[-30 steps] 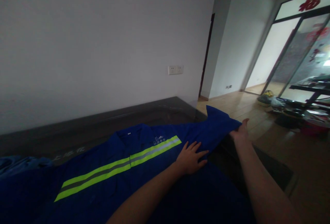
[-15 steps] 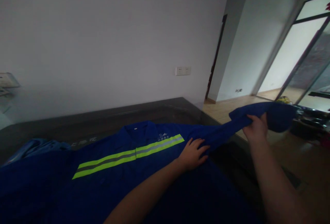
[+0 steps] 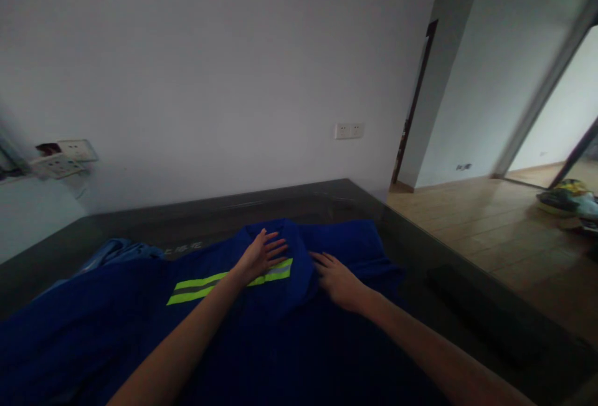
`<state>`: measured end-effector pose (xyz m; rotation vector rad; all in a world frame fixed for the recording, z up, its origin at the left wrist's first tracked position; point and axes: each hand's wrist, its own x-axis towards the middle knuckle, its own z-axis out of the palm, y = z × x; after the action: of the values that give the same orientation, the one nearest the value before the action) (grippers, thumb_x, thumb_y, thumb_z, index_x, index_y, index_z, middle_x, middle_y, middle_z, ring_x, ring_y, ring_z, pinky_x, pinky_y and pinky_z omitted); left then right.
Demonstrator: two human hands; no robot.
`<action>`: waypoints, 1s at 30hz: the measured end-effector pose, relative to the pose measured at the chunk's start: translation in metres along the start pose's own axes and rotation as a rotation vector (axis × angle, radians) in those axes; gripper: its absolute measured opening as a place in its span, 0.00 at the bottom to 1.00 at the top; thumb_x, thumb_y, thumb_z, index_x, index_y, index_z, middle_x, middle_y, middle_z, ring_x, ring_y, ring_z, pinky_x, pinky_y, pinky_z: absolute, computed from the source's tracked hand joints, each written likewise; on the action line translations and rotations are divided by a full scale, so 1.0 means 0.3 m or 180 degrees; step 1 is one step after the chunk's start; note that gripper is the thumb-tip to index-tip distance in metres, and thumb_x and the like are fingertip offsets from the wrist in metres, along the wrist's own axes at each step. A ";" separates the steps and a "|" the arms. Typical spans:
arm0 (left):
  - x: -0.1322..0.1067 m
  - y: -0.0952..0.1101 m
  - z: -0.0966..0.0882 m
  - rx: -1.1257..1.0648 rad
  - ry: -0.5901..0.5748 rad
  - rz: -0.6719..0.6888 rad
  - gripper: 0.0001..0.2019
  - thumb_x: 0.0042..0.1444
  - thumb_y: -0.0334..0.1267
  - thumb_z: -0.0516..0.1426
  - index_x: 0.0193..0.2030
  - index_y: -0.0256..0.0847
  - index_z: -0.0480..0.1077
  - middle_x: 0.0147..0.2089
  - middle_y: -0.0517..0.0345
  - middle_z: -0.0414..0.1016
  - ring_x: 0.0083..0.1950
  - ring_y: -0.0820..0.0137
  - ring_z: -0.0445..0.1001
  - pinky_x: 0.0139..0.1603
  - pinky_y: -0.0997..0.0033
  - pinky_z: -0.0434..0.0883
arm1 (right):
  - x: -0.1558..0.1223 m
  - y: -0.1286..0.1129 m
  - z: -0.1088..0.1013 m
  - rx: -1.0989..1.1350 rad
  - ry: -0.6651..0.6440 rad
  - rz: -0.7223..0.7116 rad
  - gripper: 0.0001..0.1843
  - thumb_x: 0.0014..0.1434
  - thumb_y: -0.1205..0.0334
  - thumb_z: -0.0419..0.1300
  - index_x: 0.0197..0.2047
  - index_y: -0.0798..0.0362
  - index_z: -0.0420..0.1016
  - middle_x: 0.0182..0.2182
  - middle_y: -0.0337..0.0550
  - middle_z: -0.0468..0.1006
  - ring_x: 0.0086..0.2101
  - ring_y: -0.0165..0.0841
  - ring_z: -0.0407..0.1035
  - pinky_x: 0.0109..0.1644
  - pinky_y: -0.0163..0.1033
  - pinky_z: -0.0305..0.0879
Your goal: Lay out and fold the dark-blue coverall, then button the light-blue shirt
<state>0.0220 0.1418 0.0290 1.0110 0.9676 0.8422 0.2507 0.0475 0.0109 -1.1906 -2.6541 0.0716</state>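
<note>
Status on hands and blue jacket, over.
Left hand open over chest stripe; right hand at the folded edge. Blue jacket partly folded on dark table. Lighter cloth beside it, clear of hands.

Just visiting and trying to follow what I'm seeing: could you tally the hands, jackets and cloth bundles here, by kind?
Bare hands: 2 (left hand, right hand)
Dark-blue work jacket: 1
Crumpled lighter-blue cloth bundle: 1
Total: 4
</note>
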 end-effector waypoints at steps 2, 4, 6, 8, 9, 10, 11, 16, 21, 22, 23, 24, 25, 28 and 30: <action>-0.034 -0.012 -0.089 0.0360 0.0336 0.0086 0.20 0.64 0.49 0.42 0.57 0.42 0.60 0.61 0.45 0.65 0.58 0.62 0.69 0.52 0.58 0.71 | -0.011 -0.020 0.048 0.0060 -0.0279 -0.0043 0.26 0.60 0.69 0.47 0.60 0.44 0.66 0.63 0.46 0.61 0.63 0.45 0.49 0.63 0.62 0.45; -0.068 -0.022 -0.121 0.0881 0.0450 0.0282 0.17 0.60 0.46 0.49 0.53 0.42 0.63 0.60 0.47 0.66 0.59 0.61 0.68 0.49 0.62 0.72 | -0.023 -0.021 0.063 0.0180 -0.0361 0.0046 0.29 0.59 0.71 0.48 0.62 0.43 0.63 0.63 0.46 0.60 0.63 0.43 0.50 0.64 0.62 0.44; -0.110 -0.027 -0.100 0.1460 0.0365 0.0486 0.18 0.58 0.48 0.51 0.50 0.41 0.65 0.56 0.47 0.68 0.57 0.60 0.69 0.46 0.63 0.73 | -0.030 -0.014 0.061 0.0274 -0.0338 0.0114 0.30 0.57 0.71 0.50 0.61 0.44 0.63 0.63 0.46 0.60 0.63 0.42 0.50 0.64 0.60 0.43; -0.168 -0.035 -0.044 0.2023 0.0159 0.0724 0.20 0.58 0.52 0.49 0.49 0.41 0.66 0.53 0.47 0.70 0.53 0.59 0.70 0.46 0.61 0.72 | -0.030 -0.008 0.060 0.0310 -0.0278 0.0107 0.29 0.56 0.72 0.51 0.60 0.45 0.65 0.62 0.46 0.62 0.63 0.42 0.50 0.65 0.60 0.42; -0.203 -0.042 -0.008 0.2298 0.0022 0.0860 0.22 0.58 0.54 0.49 0.50 0.41 0.66 0.51 0.47 0.71 0.51 0.60 0.70 0.48 0.60 0.71 | -0.029 -0.006 0.062 0.0306 -0.0241 0.0086 0.28 0.56 0.72 0.52 0.59 0.46 0.66 0.61 0.47 0.63 0.62 0.42 0.51 0.65 0.59 0.42; -0.239 -0.053 0.028 0.2595 -0.0112 0.0991 0.23 0.56 0.55 0.51 0.51 0.41 0.65 0.51 0.47 0.71 0.51 0.60 0.70 0.52 0.59 0.69 | -0.027 -0.004 0.065 0.0296 -0.0204 0.0066 0.27 0.56 0.71 0.52 0.58 0.46 0.67 0.60 0.48 0.65 0.61 0.41 0.53 0.65 0.58 0.42; -0.274 -0.068 0.063 0.2929 -0.0222 0.1095 0.26 0.52 0.55 0.56 0.52 0.40 0.65 0.52 0.47 0.70 0.52 0.59 0.69 0.54 0.58 0.67 | -0.024 -0.004 0.071 0.0283 -0.0178 0.0053 0.25 0.56 0.70 0.53 0.57 0.47 0.69 0.58 0.49 0.68 0.60 0.41 0.55 0.66 0.57 0.42; -0.366 -0.179 0.182 0.4501 -0.0196 0.1304 0.37 0.35 0.51 0.67 0.51 0.36 0.65 0.52 0.46 0.67 0.54 0.51 0.65 0.56 0.49 0.62 | -0.026 -0.010 0.090 0.0199 -0.0102 0.0075 0.19 0.58 0.65 0.54 0.53 0.50 0.73 0.51 0.50 0.74 0.56 0.40 0.61 0.65 0.56 0.43; -0.353 -0.233 0.188 0.4840 -0.0059 0.1404 0.30 0.47 0.48 0.61 0.55 0.37 0.63 0.55 0.46 0.66 0.54 0.54 0.64 0.56 0.51 0.62 | -0.047 -0.031 0.075 0.0190 0.0014 -0.0013 0.22 0.57 0.57 0.56 0.55 0.48 0.71 0.56 0.50 0.68 0.60 0.46 0.53 0.65 0.62 0.35; -0.353 -0.233 0.186 0.4835 -0.0055 0.1437 0.30 0.49 0.46 0.60 0.57 0.38 0.61 0.56 0.46 0.65 0.55 0.55 0.64 0.57 0.52 0.62 | -0.049 -0.036 0.071 0.0207 0.0036 -0.0015 0.23 0.57 0.55 0.56 0.56 0.48 0.69 0.58 0.49 0.67 0.61 0.47 0.52 0.65 0.63 0.35; -0.355 -0.232 0.184 0.4819 -0.0062 0.1450 0.31 0.50 0.45 0.59 0.60 0.39 0.58 0.57 0.46 0.64 0.56 0.55 0.63 0.57 0.52 0.62 | -0.050 -0.041 0.067 0.0228 0.0064 -0.0008 0.25 0.57 0.54 0.56 0.58 0.47 0.68 0.59 0.49 0.66 0.61 0.47 0.51 0.65 0.64 0.34; -0.357 -0.230 0.184 0.4799 -0.0074 0.1437 0.33 0.51 0.44 0.58 0.63 0.39 0.55 0.59 0.46 0.63 0.57 0.55 0.63 0.58 0.51 0.61 | -0.050 -0.047 0.063 0.0252 0.0103 0.0010 0.26 0.58 0.53 0.56 0.59 0.47 0.66 0.59 0.49 0.65 0.61 0.47 0.51 0.65 0.64 0.34; -0.360 -0.228 0.184 0.4775 -0.0092 0.1406 0.35 0.51 0.45 0.58 0.64 0.40 0.53 0.60 0.46 0.62 0.58 0.55 0.63 0.59 0.51 0.61 | -0.049 -0.054 0.061 0.0280 0.0149 0.0029 0.27 0.59 0.52 0.55 0.61 0.46 0.64 0.59 0.49 0.65 0.61 0.47 0.52 0.65 0.64 0.34; -0.363 -0.220 0.187 0.4669 -0.0067 0.1296 0.37 0.50 0.45 0.58 0.65 0.39 0.52 0.62 0.44 0.61 0.60 0.53 0.62 0.60 0.50 0.60 | -0.041 -0.074 0.056 0.0372 0.0273 0.0073 0.29 0.61 0.47 0.53 0.63 0.46 0.60 0.59 0.48 0.66 0.60 0.45 0.54 0.65 0.62 0.36; -0.357 -0.207 0.180 0.4475 -0.0023 0.1275 0.34 0.51 0.40 0.56 0.65 0.38 0.53 0.63 0.44 0.62 0.62 0.54 0.62 0.60 0.51 0.60 | -0.038 -0.081 0.055 0.0404 0.0305 0.0108 0.29 0.62 0.45 0.51 0.63 0.45 0.59 0.59 0.47 0.67 0.59 0.43 0.56 0.66 0.61 0.38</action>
<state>0.0430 0.0099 0.0092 2.4544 1.3713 0.3624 0.2365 0.0236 -0.0038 -1.1679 -2.5069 0.1815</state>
